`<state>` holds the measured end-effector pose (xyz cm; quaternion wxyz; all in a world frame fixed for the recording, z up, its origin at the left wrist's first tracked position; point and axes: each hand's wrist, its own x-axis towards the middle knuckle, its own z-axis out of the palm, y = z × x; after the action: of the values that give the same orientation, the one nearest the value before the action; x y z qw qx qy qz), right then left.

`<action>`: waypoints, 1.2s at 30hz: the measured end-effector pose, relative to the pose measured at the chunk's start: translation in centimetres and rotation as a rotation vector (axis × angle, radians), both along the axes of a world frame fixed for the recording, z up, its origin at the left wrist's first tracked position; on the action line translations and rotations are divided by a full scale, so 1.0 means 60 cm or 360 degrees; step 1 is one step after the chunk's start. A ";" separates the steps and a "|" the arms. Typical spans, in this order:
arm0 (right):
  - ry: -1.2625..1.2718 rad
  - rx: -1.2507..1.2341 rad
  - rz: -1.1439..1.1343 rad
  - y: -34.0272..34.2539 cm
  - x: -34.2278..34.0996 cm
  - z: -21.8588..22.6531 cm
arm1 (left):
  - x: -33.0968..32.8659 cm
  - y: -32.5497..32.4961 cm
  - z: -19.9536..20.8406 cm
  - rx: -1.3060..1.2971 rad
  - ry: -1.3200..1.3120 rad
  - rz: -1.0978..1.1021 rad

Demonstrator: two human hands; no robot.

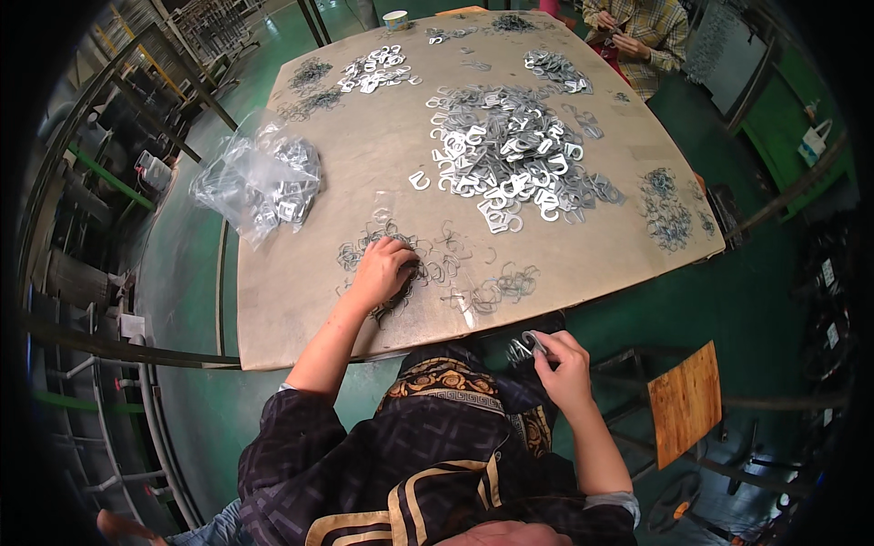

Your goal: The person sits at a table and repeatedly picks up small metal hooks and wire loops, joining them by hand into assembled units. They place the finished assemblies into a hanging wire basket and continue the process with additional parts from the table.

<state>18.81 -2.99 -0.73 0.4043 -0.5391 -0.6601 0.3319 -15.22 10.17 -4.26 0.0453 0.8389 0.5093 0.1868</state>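
My left hand [384, 271] is down at a heap of thin bent wire clips [373, 244] near the table's front edge. Its fingers are curled and closed; whatever lies between the fingertips is hidden. Just off that edge, my right hand [566, 369] pinches a small bunch of metal hooks [523, 348], which stick out to its left. Their exact make is too small to tell. More wire clips [492, 289] lie scattered between the two hands. Beyond them rises a large pile of flat, silvery hook-shaped metal pieces [510, 150], with a single piece [419, 180] lying apart on its left.
A clear plastic bag [259, 177] of metal pieces sits at the table's [355, 191] left edge. Smaller piles of pieces [375, 68] and wire clips [667, 214] lie around. A co-worker's hands [624, 36] are at the far right. A wooden-topped stool [685, 405] stands right.
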 end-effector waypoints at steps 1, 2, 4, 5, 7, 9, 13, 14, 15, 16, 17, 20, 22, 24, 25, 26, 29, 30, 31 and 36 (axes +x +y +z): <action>-0.0008 -0.0001 0.0004 0.000 -0.001 0.000 | 0.006 -0.004 0.005 0.0088 -0.0091 0.0037; -0.0015 -0.0002 0.0006 0.000 -0.001 0.000 | 0.013 -0.008 0.008 0.0112 -0.0126 0.0028; -0.0021 -0.0013 0.0010 0.000 -0.002 -0.001 | 0.027 -0.018 0.010 0.0159 -0.0196 0.0008; -0.0021 -0.0023 0.0010 -0.001 -0.002 -0.003 | 0.033 -0.021 0.001 0.0200 -0.0279 -0.0090; -0.0032 -0.0029 0.0015 -0.002 -0.001 -0.005 | 0.047 -0.032 -0.004 0.0165 -0.0196 -0.0264; -0.0055 -0.0022 0.0025 -0.002 0.000 -0.006 | 0.055 -0.030 -0.029 0.0243 -0.0072 -0.0387; -0.0060 -0.0024 0.0026 -0.002 0.000 -0.007 | 0.063 -0.021 -0.023 0.0204 0.0104 -0.0418; -0.0047 -0.0020 0.0027 -0.001 -0.001 -0.009 | 0.065 -0.017 -0.023 0.0218 0.0160 -0.0433; -0.0034 -0.0012 0.0026 -0.001 -0.002 -0.009 | 0.066 -0.013 -0.021 0.0237 0.0216 -0.0451; -0.0036 -0.0009 0.0019 -0.001 -0.003 -0.009 | 0.067 -0.008 -0.020 0.0232 0.0224 -0.0430; -0.0038 -0.0006 0.0013 -0.002 -0.005 -0.008 | 0.068 -0.002 -0.021 0.0226 0.0232 -0.0407; -0.0043 0.0004 -0.0006 -0.002 -0.008 -0.008 | 0.071 0.005 -0.001 0.0063 -0.0048 -0.0195; -0.0039 0.0001 -0.0015 -0.002 -0.009 -0.009 | 0.073 0.006 0.011 -0.0184 -0.0368 -0.0024; -0.0027 -0.0009 -0.0019 -0.001 -0.010 -0.011 | 0.073 0.007 0.015 -0.0521 -0.0719 0.0130; -0.0018 -0.0013 -0.0018 0.000 -0.012 -0.010 | 0.073 0.006 0.011 -0.0701 -0.0860 0.0183; -0.0009 -0.0016 -0.0016 0.002 -0.015 -0.009 | 0.076 0.004 0.004 -0.0669 -0.0891 0.0156; 0.0007 -0.0015 0.0002 0.002 -0.016 -0.011 | 0.087 -0.003 -0.017 -0.0527 -0.0894 0.0086; 0.0010 -0.0013 0.0009 0.003 -0.016 -0.011 | 0.090 -0.004 -0.020 -0.0456 -0.0835 0.0065; 0.0011 -0.0013 0.0010 0.003 -0.016 -0.010 | 0.094 -0.003 -0.023 -0.0386 -0.0778 0.0043; 0.0014 -0.0034 0.0004 0.001 -0.015 -0.011 | 0.135 0.008 -0.017 -0.0131 -0.0541 -0.0317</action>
<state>17.88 -2.91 -1.40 0.4010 -0.5410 -0.6555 0.3419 -7.14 10.66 -5.26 0.1830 0.8390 0.4160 0.2993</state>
